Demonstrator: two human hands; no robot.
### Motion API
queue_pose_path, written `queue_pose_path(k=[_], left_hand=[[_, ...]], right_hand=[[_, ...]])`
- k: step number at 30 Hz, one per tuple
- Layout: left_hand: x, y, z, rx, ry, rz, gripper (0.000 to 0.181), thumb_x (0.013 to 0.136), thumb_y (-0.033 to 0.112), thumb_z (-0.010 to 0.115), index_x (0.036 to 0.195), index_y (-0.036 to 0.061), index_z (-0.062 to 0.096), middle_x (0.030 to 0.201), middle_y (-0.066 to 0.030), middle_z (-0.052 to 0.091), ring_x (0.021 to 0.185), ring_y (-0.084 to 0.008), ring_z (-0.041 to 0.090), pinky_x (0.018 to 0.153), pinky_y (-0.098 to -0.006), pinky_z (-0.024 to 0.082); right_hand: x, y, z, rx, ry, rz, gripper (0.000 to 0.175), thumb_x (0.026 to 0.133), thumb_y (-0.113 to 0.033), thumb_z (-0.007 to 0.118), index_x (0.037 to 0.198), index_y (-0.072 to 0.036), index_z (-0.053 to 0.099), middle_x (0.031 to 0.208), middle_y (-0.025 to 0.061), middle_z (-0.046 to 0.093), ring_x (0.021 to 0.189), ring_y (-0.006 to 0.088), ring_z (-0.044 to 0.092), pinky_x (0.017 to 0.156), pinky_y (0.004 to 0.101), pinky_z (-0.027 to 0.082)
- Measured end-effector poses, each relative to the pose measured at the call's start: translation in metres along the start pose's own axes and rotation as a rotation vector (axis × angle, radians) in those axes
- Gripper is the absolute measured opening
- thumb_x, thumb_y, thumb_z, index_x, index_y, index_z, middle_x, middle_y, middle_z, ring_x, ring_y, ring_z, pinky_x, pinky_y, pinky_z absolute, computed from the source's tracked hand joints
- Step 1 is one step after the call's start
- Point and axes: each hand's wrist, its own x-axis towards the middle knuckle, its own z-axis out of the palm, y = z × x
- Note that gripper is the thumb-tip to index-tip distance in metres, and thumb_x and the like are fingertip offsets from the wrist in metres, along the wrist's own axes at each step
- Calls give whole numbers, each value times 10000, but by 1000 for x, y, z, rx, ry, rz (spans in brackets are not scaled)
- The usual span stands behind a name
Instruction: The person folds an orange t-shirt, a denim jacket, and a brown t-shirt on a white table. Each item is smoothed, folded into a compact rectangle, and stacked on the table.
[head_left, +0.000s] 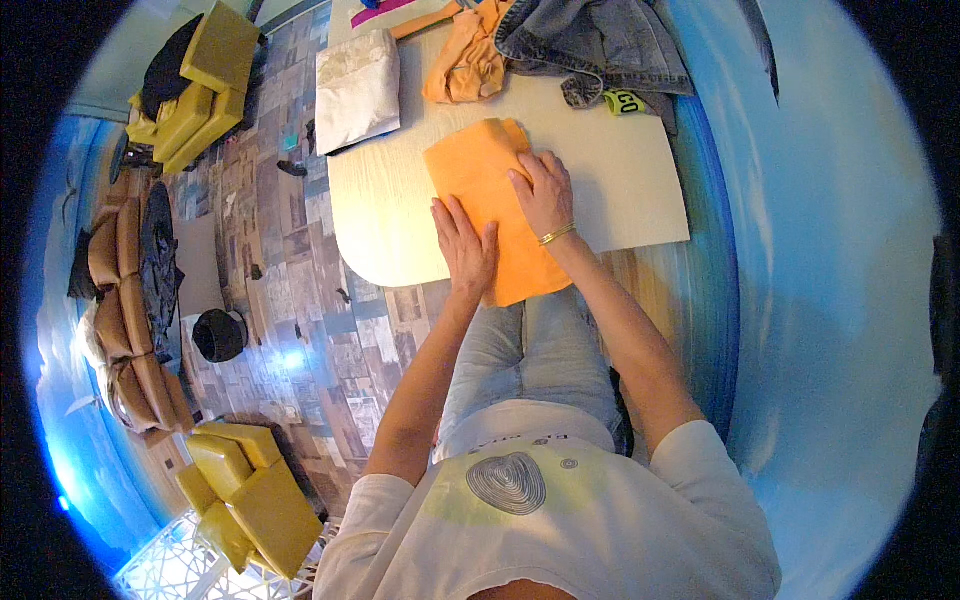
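Observation:
An orange cloth garment (484, 187), folded into a long shape, lies on the pale wooden table (382, 225) and hangs a little over its near edge. My left hand (466, 244) rests flat on its left side with fingers spread. On its upper right part lies my right hand (546, 191), fingers slightly bent; whether they pinch the cloth I cannot tell. Beyond it are a crumpled orange garment (472, 67) and a heap of grey denim (600, 45) with a lime-green tag or band bearing writing (624, 102). A folded whitish garment (360, 97) lies at the table's left edge.
Left of the table, a patterned floor holds a round black object (220, 335), a brown sofa (127, 300) with dark cloth, and yellow armchairs (259, 495). A blue painted wall (810, 262) stands at the right. My legs are close to the table's near edge.

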Motion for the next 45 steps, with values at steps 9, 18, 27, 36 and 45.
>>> queue_pose_path(k=[9, 18, 27, 36, 45], left_hand=[[-13, -4, -9, -434, 37, -320, 648, 825, 226, 557, 1309, -48, 223, 1316, -236, 275, 1199, -337, 314, 985, -395, 279], [-51, 3, -43, -1008, -396, -767, 584, 833, 292, 580, 1253, -9, 308, 1142, -118, 490, 998, -185, 507, 788, -292, 446], [-32, 25, -114, -1512, -526, -1016, 502, 813, 284, 585, 1178, -16, 417, 1115, -143, 542, 981, -255, 568, 785, -372, 513], [61, -1, -199, -1495, -344, -877, 477, 818, 251, 561, 1179, -21, 409, 1085, -156, 552, 946, -251, 587, 786, -356, 514], [250, -83, -224, -1290, -349, -533, 474, 809, 219, 544, 1187, -30, 405, 1091, -148, 553, 963, -225, 573, 834, -352, 471]], right_hand=[[-7, 49, 13, 59, -60, 313, 308, 783, -231, 582, 976, 5, 532, 914, 194, 551, 873, 338, 521, 782, 405, 430], [-89, 33, -24, 86, -340, 546, 448, 796, -347, 576, 1030, 30, 517, 977, 217, 579, 881, 332, 564, 776, 394, 445], [-95, -31, -62, 1220, -538, 1102, 528, 786, -354, 616, 1190, -54, 453, 1113, 72, 544, 982, 187, 549, 784, 319, 480], [8, -118, -48, 1420, -785, 847, 484, 834, -230, 580, 1247, -80, 376, 1194, 62, 483, 1078, 190, 504, 878, 324, 451], [175, -156, 69, 1369, -690, 381, 477, 805, -218, 608, 1206, -70, 395, 1157, 69, 500, 1035, 187, 523, 828, 335, 474]])
